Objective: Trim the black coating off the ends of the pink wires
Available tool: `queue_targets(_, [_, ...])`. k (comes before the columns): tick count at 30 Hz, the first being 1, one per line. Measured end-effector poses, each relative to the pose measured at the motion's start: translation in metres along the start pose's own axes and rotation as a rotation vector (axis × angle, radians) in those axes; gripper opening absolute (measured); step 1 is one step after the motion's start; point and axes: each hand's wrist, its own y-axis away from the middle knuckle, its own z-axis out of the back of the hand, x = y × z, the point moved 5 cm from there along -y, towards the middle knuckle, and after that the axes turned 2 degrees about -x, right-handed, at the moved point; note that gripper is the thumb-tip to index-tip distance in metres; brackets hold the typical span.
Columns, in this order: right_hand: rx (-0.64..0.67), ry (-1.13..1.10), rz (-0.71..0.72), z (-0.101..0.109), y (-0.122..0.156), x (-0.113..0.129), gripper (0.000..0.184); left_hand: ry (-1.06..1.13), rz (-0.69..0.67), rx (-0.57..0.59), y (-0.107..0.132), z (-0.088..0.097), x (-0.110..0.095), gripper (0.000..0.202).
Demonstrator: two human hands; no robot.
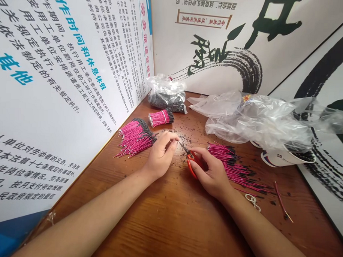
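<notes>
My right hand (213,173) is closed around the orange-red handles of small scissors (189,157), whose blades point up and left. Thumb and forefinger of my left hand (161,154) are pinched together right at the blade tips. Whatever lies between them is too small to make out. Beside my left hand spreads a pile of pink wires with black ends (131,138). Behind it lies a bundle of the same wires (159,118), tied with a white band. Another loose pile of these wires (229,164) lies just beyond my right hand.
Small black scraps (185,134) dot the wooden table (157,218). A clear bag of black pieces (167,98) stands at the back. Crumpled plastic bags (256,116) cover the back right, beside a tipped paper cup (285,158). White bands (252,202) and a stray wire (281,200) lie right. Printed panels enclose the table.
</notes>
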Motion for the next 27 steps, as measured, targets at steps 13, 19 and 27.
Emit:
queue_targets(13, [0.034, 0.008, -0.028, -0.0005, -0.0002, -0.0004, 0.025, 0.042, 0.075, 0.013, 0.0012, -0.0010, 0.0019, 0.010])
queue_targets(19, [0.033, 0.018, -0.019, -0.0010, -0.0005, 0.0002, 0.025, 0.060, 0.090, 0.022, 0.0009, -0.0013, 0.0014, 0.009])
queue_targets(27, [0.038, 0.013, -0.018, -0.0014, -0.0001, -0.0002, 0.025, 0.041, 0.062, 0.030, 0.0000, -0.0009, -0.0005, 0.009])
